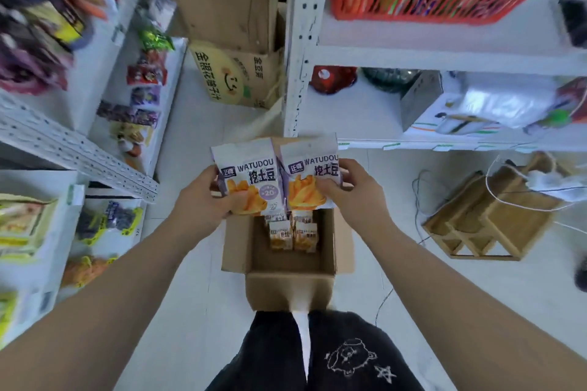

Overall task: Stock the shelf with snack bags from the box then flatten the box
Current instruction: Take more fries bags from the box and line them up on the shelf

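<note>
We hold two bags (251, 174) side by side just above the open box (286, 286). The left hand (203, 197) grips the left one's lower corner and the right hand (355, 190) grips the other's outer edge. This keeps both flat and face-on, probably so we can shelve them as a pair. The box stands on the floor at our feet with a few packs (292, 233) inside. The snack shelf (79, 149) is to our left.

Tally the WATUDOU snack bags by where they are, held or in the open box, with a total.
Held WATUDOU bags: 2, one in the left hand, one in the right hand
Boxed WATUDOU bags, in the cardboard box: 4 visible
Total: 6
</note>
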